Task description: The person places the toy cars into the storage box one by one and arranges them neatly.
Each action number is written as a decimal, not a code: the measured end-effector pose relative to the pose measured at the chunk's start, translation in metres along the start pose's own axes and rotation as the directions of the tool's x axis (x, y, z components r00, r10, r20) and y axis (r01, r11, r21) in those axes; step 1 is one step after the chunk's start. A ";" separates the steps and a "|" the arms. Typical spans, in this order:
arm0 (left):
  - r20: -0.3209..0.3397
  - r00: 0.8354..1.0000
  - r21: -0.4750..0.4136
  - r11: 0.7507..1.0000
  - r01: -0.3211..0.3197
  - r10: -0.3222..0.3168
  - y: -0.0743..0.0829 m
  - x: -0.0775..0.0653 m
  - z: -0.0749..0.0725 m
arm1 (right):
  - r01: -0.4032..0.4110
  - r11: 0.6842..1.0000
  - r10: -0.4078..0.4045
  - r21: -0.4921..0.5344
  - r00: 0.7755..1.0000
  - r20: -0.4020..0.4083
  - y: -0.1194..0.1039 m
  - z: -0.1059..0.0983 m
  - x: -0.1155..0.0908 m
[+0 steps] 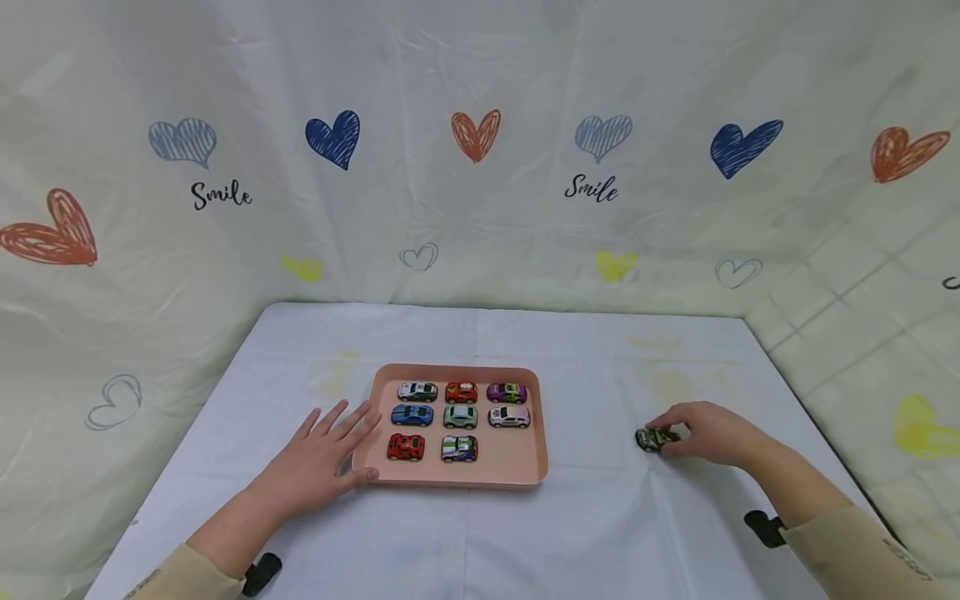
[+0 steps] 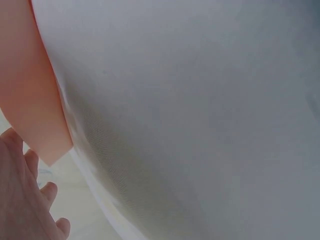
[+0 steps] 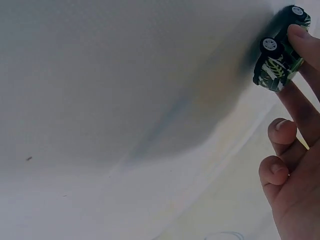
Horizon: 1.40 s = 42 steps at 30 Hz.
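Note:
My right hand [image 1: 708, 433] pinches a green camouflage toy car [image 1: 654, 439] between thumb and fingers, on the right part of the table. In the right wrist view the same toy car [image 3: 280, 52] shows its dark wheels and leafy pattern. With fingers spread, my left hand [image 1: 318, 458] rests against the left edge of a pink tray [image 1: 510, 473]. Several toy cars stand in rows in the tray, among them a red car [image 1: 406, 447], a blue car [image 1: 412, 415] and a purple car [image 1: 507, 392]. The front row holds two cars, at its left and middle.
A white cloth [image 1: 585, 533] covers the table. Behind and beside it hangs a pale curtain [image 1: 480, 67] printed with hearts and the word Smile. A dark strap end [image 1: 765, 529] sticks out at the right sleeve, another [image 1: 262, 574] at the left.

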<state>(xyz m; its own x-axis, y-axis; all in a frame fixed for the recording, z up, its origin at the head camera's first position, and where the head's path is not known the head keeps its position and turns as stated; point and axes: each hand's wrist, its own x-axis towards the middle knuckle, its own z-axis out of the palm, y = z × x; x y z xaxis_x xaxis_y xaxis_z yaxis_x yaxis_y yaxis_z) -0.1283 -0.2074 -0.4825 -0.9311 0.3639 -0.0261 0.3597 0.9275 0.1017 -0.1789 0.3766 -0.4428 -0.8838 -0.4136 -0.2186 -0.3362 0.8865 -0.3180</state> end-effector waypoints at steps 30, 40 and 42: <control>-0.006 1.000 0.009 1.000 -0.017 0.018 0.000 -0.001 -0.002 | 0.074 0.996 -0.071 0.045 0.996 -0.058 -0.098 -0.009 0.061; -0.007 1.000 0.005 1.000 -0.015 0.015 0.001 -0.002 -0.003 | 0.238 0.971 -0.237 -0.001 0.970 -0.053 -0.141 -0.005 0.082; -0.007 1.000 0.004 1.000 -0.015 0.015 0.001 -0.001 -0.002 | 0.251 0.968 -0.251 -0.016 0.967 -0.049 -0.148 -0.003 0.085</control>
<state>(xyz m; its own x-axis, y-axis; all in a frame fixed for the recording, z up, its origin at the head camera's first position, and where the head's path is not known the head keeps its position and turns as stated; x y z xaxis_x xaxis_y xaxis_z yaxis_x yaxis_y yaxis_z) -0.1267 -0.2069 -0.4799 -0.9259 0.3774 -0.0173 0.3741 0.9222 0.0982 -0.2055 0.2109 -0.4113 -0.7859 -0.6124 -0.0859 -0.5523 0.7576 -0.3479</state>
